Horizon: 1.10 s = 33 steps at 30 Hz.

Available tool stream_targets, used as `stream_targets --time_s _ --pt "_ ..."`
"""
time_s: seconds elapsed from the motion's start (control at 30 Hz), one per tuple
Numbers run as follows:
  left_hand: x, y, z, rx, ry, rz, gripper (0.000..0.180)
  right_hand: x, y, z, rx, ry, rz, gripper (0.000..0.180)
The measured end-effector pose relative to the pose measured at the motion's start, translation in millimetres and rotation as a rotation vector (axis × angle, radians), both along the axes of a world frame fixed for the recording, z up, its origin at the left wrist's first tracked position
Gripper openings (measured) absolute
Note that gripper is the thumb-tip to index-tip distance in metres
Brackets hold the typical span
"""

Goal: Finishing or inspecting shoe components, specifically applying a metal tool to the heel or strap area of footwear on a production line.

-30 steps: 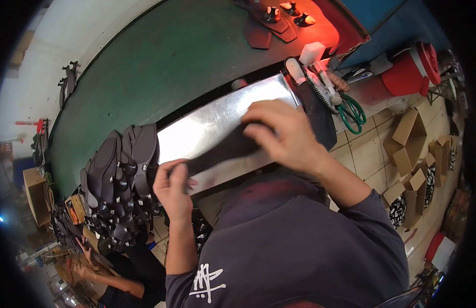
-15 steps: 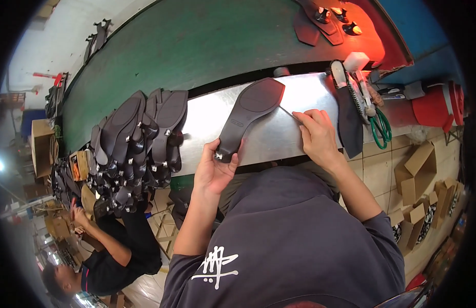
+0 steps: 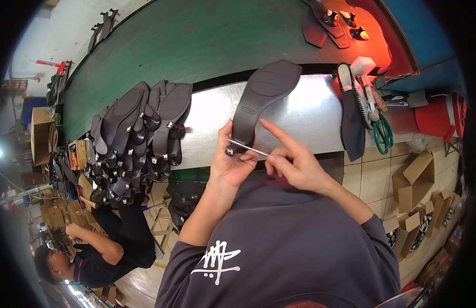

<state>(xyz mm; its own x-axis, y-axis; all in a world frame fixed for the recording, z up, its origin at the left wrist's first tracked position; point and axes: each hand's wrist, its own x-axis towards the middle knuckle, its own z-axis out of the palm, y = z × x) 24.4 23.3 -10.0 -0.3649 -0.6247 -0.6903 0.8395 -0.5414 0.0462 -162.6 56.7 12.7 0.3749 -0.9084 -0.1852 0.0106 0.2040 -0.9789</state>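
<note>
Sole on bench, heel end in hand.
Dark shoe sole (image 3: 261, 100) lay on the metal sheet (image 3: 309, 115), heel end clamped in left hand (image 3: 231, 161). Right hand (image 3: 294, 164) pinched a thin metal pin (image 3: 248, 148) against it, index finger extended. Sole stack (image 3: 135, 133) to the left, green scissors (image 3: 382, 134) to the right.

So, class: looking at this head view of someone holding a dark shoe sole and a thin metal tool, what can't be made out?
- Heel end of the shoe sole: covered by the left hand.
- Thin metal tool: its tip, too small to tell.
- Stacked soles: count unclear, overlapping.
- Items by the green scissors: too small.
</note>
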Motion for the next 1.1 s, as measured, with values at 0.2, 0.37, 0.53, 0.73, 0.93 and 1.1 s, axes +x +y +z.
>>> stream_targets --time_s 0.2,0.37,0.53,0.73,0.93,1.1 --pt "-22.7 -1.5 11.8 0.027 -0.060 -0.018 0.022 11.4 -1.7 -23.6 -0.101 -0.018 -0.048 0.050" --pt "-25.7 -1.8 13.5 -0.039 -0.036 -0.052 0.021 9.9 -0.5 -30.6 -0.276 -0.050 -0.190 0.036" --pt "-23.8 0.7 6.7 -0.100 -0.101 -0.098 0.023 -9.9 -11.0 -18.5 0.169 -0.237 -0.118 0.036" --pt "-27.7 -6.2 11.8 -0.465 -0.899 0.138 0.055 -5.5 -8.5 -11.0 0.311 -0.260 0.040 0.055" --pt "-25.0 -6.4 -2.1 -0.694 -1.098 0.175 0.065 8.5 -6.0 -9.2 0.448 -0.292 0.037 0.054" --pt "-22.6 -6.0 -0.6 -0.699 -1.065 0.170 0.070 2.7 -11.2 -13.8 0.580 -0.567 -0.051 0.035"
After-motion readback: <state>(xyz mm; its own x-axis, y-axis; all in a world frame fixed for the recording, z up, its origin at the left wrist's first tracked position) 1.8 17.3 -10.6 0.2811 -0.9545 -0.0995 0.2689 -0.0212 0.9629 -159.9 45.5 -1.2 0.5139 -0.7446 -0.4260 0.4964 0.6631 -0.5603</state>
